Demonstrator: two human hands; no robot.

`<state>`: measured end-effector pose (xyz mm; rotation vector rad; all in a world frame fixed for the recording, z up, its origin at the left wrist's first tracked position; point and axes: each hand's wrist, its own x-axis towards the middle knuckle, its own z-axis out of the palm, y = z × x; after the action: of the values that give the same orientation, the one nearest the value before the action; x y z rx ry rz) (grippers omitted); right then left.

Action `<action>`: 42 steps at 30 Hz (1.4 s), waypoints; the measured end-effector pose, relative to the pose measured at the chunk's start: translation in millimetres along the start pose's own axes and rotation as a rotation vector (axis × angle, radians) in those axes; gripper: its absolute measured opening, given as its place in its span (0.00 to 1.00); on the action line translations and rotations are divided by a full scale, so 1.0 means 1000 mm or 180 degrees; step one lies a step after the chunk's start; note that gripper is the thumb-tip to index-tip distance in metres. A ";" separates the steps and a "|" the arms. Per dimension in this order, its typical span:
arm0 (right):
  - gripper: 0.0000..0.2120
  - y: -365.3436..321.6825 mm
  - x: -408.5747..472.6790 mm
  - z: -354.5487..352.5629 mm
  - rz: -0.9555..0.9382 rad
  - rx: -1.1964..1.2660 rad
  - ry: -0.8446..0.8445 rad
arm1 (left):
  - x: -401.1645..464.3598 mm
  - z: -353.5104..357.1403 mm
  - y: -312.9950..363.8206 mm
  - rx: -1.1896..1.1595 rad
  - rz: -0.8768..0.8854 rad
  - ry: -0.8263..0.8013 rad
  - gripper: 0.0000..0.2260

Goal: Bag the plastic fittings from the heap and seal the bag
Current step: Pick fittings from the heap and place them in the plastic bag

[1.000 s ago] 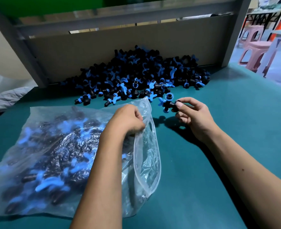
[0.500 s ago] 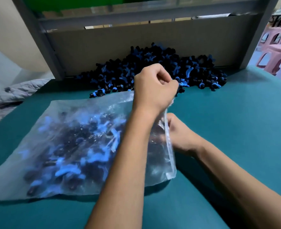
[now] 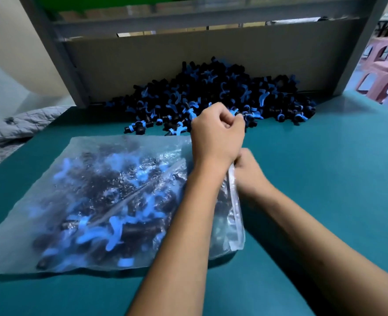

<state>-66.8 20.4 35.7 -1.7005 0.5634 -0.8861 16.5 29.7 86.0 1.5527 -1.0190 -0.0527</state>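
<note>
Both hands have closed in on the bag [image 3: 101, 197] mouth. Left hand [image 3: 216, 135] fisted on its upper edge — right hand [image 3: 247, 172] just beneath grips the seal strip, heap [image 3: 211, 94] beyond.

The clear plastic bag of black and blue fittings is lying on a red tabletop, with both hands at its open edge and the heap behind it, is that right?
Not quite: the tabletop is teal green, not red, as the head view shows. The rest holds: the clear plastic bag of black and blue fittings lies on it, the left hand and right hand are at its open edge, and the heap sits behind.
</note>
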 end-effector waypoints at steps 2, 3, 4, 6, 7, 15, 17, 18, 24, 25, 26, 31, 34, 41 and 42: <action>0.08 0.016 0.021 -0.015 0.0112 -0.0130 0.0724 | -0.005 0.009 -0.011 0.0080 -0.0282 0.0001 0.10; 0.06 0.021 0.032 -0.022 0.0185 -0.0377 0.0991 | -0.008 0.014 -0.018 0.0164 -0.0442 -0.0077 0.09; 0.05 0.028 0.042 -0.029 0.0240 -0.0667 0.1160 | -0.013 0.018 -0.025 0.0266 -0.0591 -0.0153 0.09; 0.07 0.042 0.059 -0.039 0.0053 -0.1622 0.1273 | -0.020 0.024 -0.038 0.0420 -0.0789 -0.0229 0.08; 0.10 0.048 0.068 -0.041 -0.0120 -0.2212 0.1121 | -0.022 0.025 -0.044 0.0465 -0.0832 -0.0229 0.07; 0.30 0.067 0.110 -0.052 0.0296 -0.4081 -0.0628 | -0.031 0.031 -0.060 0.0809 -0.0369 -0.0122 0.03; 0.24 0.066 0.110 -0.052 0.0198 -0.4016 -0.0544 | -0.031 0.033 -0.062 0.0841 -0.0354 -0.0177 0.04; 0.20 0.066 0.107 -0.052 0.0109 -0.3931 -0.0393 | -0.031 0.033 -0.063 0.0819 -0.0370 -0.0192 0.03; 0.12 0.061 0.073 -0.072 -0.0097 -0.3199 0.0580 | -0.031 0.034 -0.067 0.0517 -0.0174 -0.0005 0.03; 0.12 0.061 0.065 -0.079 -0.0117 -0.3057 0.0708 | -0.032 0.034 -0.066 0.0460 -0.0060 0.0081 0.03; 0.13 0.061 0.058 -0.085 -0.0135 -0.2862 0.0833 | -0.032 0.033 -0.065 0.0401 0.0082 0.0189 0.03; 0.12 0.060 0.028 -0.103 0.0018 -0.0895 0.1358 | -0.029 0.037 -0.057 -0.0017 0.0457 0.0231 0.07; 0.11 0.062 0.017 -0.112 -0.0037 0.0190 0.1553 | -0.032 0.042 -0.062 -0.0124 -0.0563 -0.0296 0.07; 0.13 0.061 0.016 -0.113 -0.0110 0.0748 0.0799 | -0.028 0.037 -0.070 -0.1132 -0.1200 -0.0860 0.07; 0.14 0.060 0.015 -0.112 -0.0108 0.0813 0.0736 | -0.028 0.037 -0.071 -0.1146 -0.1181 -0.0830 0.05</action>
<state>-142.4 -76.3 -1.8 -1.3903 0.5500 -1.1382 18.3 10.5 2.9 1.4021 -0.8501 -0.6757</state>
